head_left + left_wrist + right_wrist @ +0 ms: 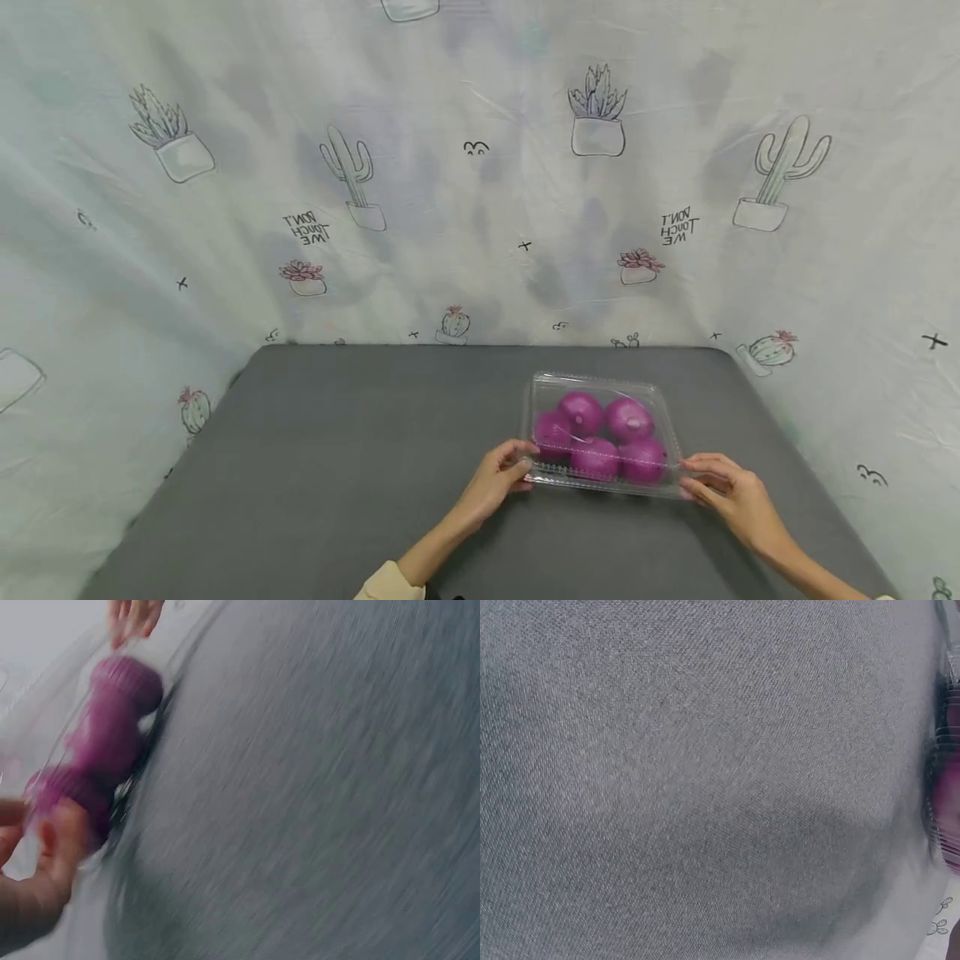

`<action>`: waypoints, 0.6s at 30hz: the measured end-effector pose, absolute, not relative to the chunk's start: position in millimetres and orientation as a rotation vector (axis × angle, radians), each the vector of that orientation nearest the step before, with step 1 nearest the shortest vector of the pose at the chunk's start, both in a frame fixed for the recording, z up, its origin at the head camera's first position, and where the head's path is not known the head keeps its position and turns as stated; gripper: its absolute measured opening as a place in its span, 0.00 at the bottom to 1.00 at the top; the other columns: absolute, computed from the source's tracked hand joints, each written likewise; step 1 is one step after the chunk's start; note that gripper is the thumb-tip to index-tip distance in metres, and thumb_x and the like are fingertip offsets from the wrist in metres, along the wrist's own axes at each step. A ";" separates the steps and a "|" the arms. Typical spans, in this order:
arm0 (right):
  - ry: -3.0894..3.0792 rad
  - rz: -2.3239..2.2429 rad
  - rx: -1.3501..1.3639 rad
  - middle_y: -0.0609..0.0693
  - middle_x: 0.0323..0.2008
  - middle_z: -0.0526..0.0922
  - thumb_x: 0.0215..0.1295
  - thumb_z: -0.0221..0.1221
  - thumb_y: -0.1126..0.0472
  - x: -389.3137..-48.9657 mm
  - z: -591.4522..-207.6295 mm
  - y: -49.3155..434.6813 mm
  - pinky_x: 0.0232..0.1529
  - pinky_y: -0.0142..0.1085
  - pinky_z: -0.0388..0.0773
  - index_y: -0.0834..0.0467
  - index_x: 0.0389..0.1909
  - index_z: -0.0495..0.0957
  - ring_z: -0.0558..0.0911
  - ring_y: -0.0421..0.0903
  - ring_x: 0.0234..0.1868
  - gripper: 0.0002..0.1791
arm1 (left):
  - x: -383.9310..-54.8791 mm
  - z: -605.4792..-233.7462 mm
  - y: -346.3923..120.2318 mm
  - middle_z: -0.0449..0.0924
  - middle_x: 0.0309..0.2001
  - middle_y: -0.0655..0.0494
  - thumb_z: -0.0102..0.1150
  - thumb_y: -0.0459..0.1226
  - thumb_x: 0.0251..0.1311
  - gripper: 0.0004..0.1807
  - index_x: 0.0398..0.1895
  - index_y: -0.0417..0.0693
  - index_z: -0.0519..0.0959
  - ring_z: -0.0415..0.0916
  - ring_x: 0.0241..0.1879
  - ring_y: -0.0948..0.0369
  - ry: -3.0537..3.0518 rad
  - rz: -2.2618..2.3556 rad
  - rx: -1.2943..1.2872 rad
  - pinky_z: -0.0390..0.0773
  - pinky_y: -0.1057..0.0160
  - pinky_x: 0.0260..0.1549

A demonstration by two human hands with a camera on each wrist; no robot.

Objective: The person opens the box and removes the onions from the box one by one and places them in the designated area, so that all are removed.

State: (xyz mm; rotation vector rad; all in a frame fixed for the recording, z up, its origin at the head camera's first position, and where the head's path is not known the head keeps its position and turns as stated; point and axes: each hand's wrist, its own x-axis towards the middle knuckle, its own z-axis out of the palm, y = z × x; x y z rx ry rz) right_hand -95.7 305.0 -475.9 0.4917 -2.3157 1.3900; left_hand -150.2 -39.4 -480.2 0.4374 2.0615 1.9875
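A clear plastic clamshell box (592,382) sits right of centre over the grey table, tilted slightly. Inside it are several round, magenta, onion-like balls (595,458), seen blurred through the plastic in the left wrist view. With thumb and fingers, my left hand (489,482) pinches the box's near left corner. My right hand (737,498) grips the near right corner in the same way. The left wrist view shows the left hand (45,877) close by, and the right hand (135,616) at the far end. Only a ribbed box edge (939,742) shows in the right wrist view.
The grey tabletop (337,450) stretches to the left of the box and in front of it. A pale cloth (450,208) printed with potted cacti hangs behind the table and along both sides.
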 end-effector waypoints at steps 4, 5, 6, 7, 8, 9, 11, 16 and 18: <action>-2.357 1.426 0.531 0.40 0.42 0.79 0.50 0.61 0.83 -94.4 -472.6 311.6 0.30 0.28 0.80 0.74 0.41 0.77 0.84 0.34 0.33 0.14 | -162.5 -477.1 -42.5 0.70 0.47 0.45 0.69 0.32 0.53 0.28 0.55 0.41 0.67 0.74 0.40 0.57 2.528 1.723 0.694 0.79 0.63 0.35; -2.359 1.460 0.547 0.40 0.43 0.79 0.51 0.61 0.83 -94.6 -473.4 310.8 0.30 0.29 0.81 0.75 0.42 0.76 0.84 0.35 0.34 0.15 | -166.2 -475.2 -45.5 0.71 0.48 0.45 0.71 0.33 0.51 0.30 0.55 0.43 0.67 0.74 0.41 0.57 2.635 1.648 0.776 0.79 0.62 0.36; -2.359 1.497 0.561 0.40 0.44 0.79 0.52 0.60 0.83 -94.3 -473.8 310.8 0.30 0.29 0.81 0.75 0.44 0.75 0.84 0.37 0.34 0.16 | -169.8 -472.9 -47.6 0.72 0.48 0.47 0.72 0.33 0.49 0.31 0.55 0.44 0.68 0.74 0.43 0.56 2.715 1.578 0.873 0.79 0.61 0.38; -2.365 1.520 0.563 0.40 0.44 0.80 0.53 0.60 0.83 -93.4 -473.7 311.4 0.30 0.30 0.81 0.75 0.45 0.74 0.84 0.37 0.34 0.17 | -172.9 -470.2 -48.6 0.73 0.48 0.48 0.72 0.34 0.49 0.30 0.55 0.45 0.69 0.74 0.45 0.56 2.764 1.523 0.967 0.79 0.59 0.40; -2.365 1.550 0.568 0.40 0.45 0.79 0.53 0.60 0.83 -92.3 -473.1 312.3 0.30 0.31 0.81 0.76 0.47 0.73 0.85 0.38 0.34 0.18 | -175.7 -467.3 -48.7 0.75 0.48 0.51 0.72 0.35 0.49 0.27 0.53 0.46 0.72 0.74 0.46 0.56 2.801 1.469 1.058 0.79 0.58 0.41; -2.369 1.566 0.571 0.40 0.46 0.79 0.53 0.60 0.83 -91.4 -472.3 313.7 0.31 0.32 0.82 0.76 0.49 0.72 0.85 0.39 0.34 0.20 | -178.4 -465.0 -48.3 0.76 0.46 0.53 0.71 0.35 0.50 0.24 0.50 0.46 0.74 0.75 0.46 0.58 2.827 1.420 1.144 0.79 0.59 0.41; -2.375 1.599 0.572 0.43 0.47 0.79 0.54 0.59 0.83 -90.4 -469.6 316.8 0.31 0.36 0.82 0.76 0.56 0.67 0.85 0.42 0.34 0.26 | -181.8 -460.0 -46.5 0.79 0.41 0.56 0.70 0.37 0.51 0.18 0.45 0.46 0.77 0.77 0.43 0.60 2.851 1.371 1.257 0.80 0.60 0.40; -2.420 1.553 0.554 0.51 0.45 0.81 0.55 0.59 0.81 -94.0 -464.8 319.0 0.32 0.37 0.82 0.72 0.64 0.60 0.85 0.45 0.33 0.34 | -189.1 -451.6 -44.2 0.79 0.38 0.57 0.69 0.34 0.50 0.11 0.36 0.44 0.79 0.78 0.39 0.62 2.858 1.403 1.348 0.80 0.62 0.38; -2.467 1.428 0.560 0.53 0.45 0.81 0.55 0.62 0.79 -96.2 -465.7 316.8 0.34 0.31 0.81 0.71 0.59 0.68 0.85 0.42 0.34 0.29 | -192.9 -450.3 -45.3 0.79 0.38 0.57 0.69 0.32 0.50 0.09 0.34 0.44 0.79 0.78 0.38 0.62 2.835 1.452 1.355 0.80 0.63 0.38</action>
